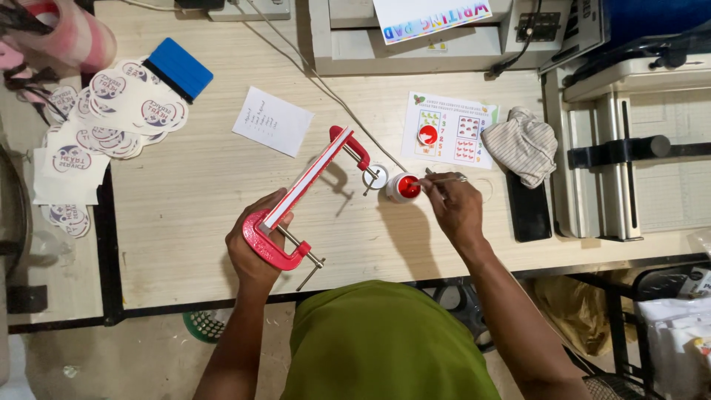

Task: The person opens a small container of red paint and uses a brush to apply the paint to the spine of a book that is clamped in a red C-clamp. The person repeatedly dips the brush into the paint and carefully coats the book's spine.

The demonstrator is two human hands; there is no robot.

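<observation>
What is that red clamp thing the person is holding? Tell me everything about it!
There are two red clamps, C-shaped and metal-looking, each with a silver screw ending in a small crossbar handle. They squeeze a thin stack of white sheets between them, one at each end. The near clamp sits in the left hand; the far one points up and away, so the whole bundle tilts diagonally above the pale wooden table. Only the left hand touches it. The right hand is over at a small jar of red stuff.
</observation>
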